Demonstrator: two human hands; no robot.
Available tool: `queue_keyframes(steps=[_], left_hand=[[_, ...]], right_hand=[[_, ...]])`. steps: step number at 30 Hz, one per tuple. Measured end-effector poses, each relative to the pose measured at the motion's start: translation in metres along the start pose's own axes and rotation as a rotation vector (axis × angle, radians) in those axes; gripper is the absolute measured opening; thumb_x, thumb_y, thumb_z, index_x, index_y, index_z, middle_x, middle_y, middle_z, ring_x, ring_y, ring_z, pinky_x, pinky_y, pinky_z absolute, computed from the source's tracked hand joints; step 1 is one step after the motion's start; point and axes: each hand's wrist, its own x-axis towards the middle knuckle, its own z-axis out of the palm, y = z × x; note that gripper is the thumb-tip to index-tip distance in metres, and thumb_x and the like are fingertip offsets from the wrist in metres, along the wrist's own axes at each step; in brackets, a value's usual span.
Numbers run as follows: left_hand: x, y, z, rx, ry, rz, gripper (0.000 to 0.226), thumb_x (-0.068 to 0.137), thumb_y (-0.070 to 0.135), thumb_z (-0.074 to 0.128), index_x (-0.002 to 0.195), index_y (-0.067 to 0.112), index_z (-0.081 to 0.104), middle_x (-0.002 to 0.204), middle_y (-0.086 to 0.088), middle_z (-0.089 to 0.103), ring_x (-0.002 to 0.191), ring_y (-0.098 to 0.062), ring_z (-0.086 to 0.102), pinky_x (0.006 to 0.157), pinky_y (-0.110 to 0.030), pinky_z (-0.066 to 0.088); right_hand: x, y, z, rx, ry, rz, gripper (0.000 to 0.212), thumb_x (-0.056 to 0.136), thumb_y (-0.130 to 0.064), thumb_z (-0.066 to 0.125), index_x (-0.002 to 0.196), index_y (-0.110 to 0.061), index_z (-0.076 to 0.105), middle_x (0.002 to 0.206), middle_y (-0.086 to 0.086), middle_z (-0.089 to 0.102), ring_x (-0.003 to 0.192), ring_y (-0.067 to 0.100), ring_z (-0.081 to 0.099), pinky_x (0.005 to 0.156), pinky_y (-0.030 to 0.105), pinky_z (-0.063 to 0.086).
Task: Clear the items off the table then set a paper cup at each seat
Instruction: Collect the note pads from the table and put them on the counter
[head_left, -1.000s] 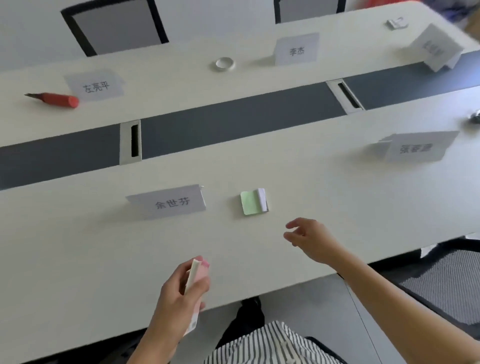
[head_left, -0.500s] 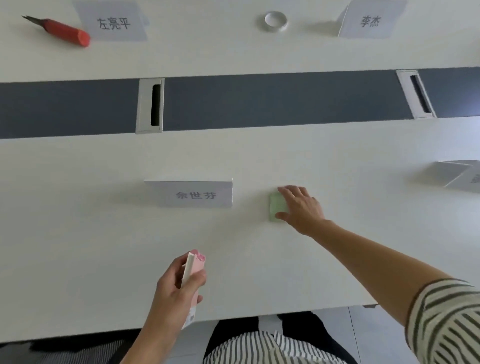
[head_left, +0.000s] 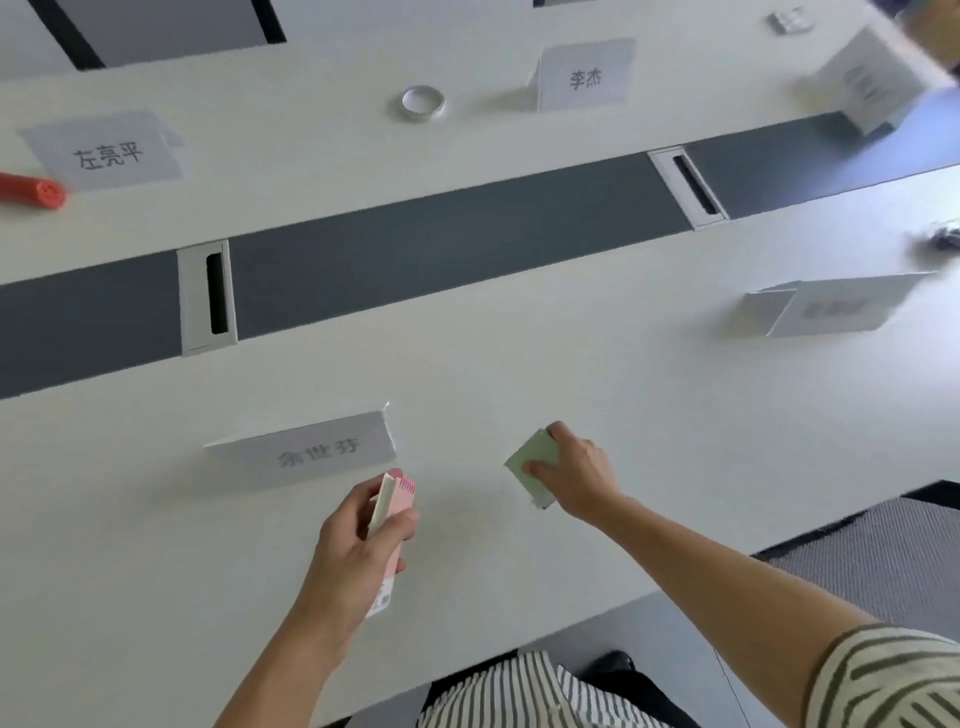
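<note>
Pale green sticky-note pad (head_left: 527, 456), the item being dealt with, is near the near edge of the long white table (head_left: 519, 364). The right hand (head_left: 576, 478) pinches it, thumb on its face and fingers curled over its far side; whether it has left the surface I cannot tell. The left hand (head_left: 353, 551) is wrapped round a slim pink-covered notepad (head_left: 396, 499), held upright above the near edge beside a folded white paper name card (head_left: 311, 452).

Clearing looks barely begun. A red-handled utility knife (head_left: 31, 189) lies at the left edge and a clear tape roll (head_left: 422, 102) toward the far edge. A small pale blurred object (head_left: 792, 21) sits near the far right corner and a dark blurred object (head_left: 940, 241) at the right edge. No paper cups show, so the cup-setting half remains.
</note>
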Motion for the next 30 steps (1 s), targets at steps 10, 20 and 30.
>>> queue_keyframes(steps=[10,20,30], left_hand=[[-0.024,0.027,0.145,0.188,-0.389,0.048,0.018,0.093,0.017,0.060,0.109,0.024,0.065,0.108,-0.016,0.069,0.096,-0.030,0.070,0.073,-0.041,0.060],[-0.149,-0.025,0.354,0.271,-0.772,-0.060,0.021,0.095,0.027,0.054,0.100,0.028,0.074,0.093,-0.005,0.078,0.080,-0.022,0.075,0.064,-0.039,0.062],[-0.226,-0.065,0.537,0.314,-0.970,-0.299,0.055,0.102,0.046,0.029,0.118,0.013,0.069,0.117,-0.024,0.070,0.104,-0.045,0.067,0.077,-0.051,0.058]], right_hand=[[-0.163,0.144,-0.100,0.756,0.429,0.207,0.029,0.087,-0.034,0.069,0.092,-0.007,0.060,0.082,0.015,0.066,0.069,0.024,0.064,0.050,0.035,0.050],[-0.384,0.305,-0.106,1.103,0.762,0.487,0.028,0.102,-0.019,0.042,0.082,-0.010,0.060,0.062,0.006,0.052,0.042,0.004,0.052,0.035,0.023,0.037],[-0.432,0.388,-0.184,1.312,0.785,0.213,0.019,0.094,-0.022,0.049,0.102,-0.015,0.064,0.080,0.004,0.071,0.058,0.023,0.069,0.039,0.025,0.046]])
